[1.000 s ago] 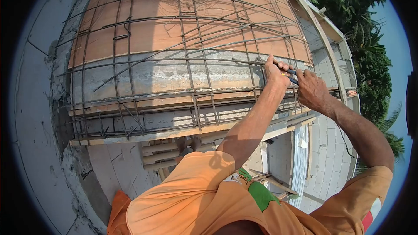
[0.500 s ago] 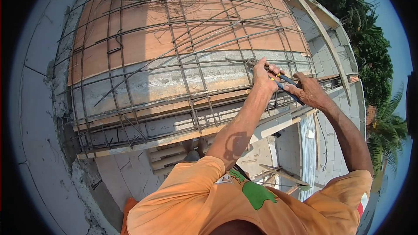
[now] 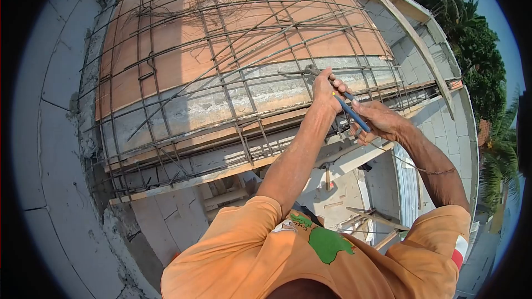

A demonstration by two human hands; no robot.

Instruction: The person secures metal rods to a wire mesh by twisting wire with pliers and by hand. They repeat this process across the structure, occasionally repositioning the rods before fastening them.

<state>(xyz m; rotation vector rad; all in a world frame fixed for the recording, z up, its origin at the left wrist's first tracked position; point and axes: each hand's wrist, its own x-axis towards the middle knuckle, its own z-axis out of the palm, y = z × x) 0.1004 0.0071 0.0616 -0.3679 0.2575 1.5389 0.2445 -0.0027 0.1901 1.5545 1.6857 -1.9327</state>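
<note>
My left hand (image 3: 328, 91) is closed round a pair of blue-handled pincers (image 3: 353, 114), whose dark head (image 3: 312, 70) lies at a rebar crossing over the concrete strip. One handle sticks out below the palm toward my right hand (image 3: 379, 120). That hand has its fingers curled beside the handle end, and a thin tie wire (image 3: 407, 160) trails from it across the right forearm. Its exact hold on the wire is partly hidden by the fingers. Both hands are over the near edge of the rebar grid (image 3: 224, 86).
Reddish plywood (image 3: 166, 33) lies under the grid, with a tangle of loose wire (image 3: 213, 3) on it. A timber edge board (image 3: 183, 181) borders a drop to the floor below. A long plank (image 3: 407, 25) leans at the right, by a block wall (image 3: 443, 86).
My right hand has shifted from gripping the pincer handles to just below them, with wire now trailing from it. The left hand has moved slightly left; the view has tilted a little.
</note>
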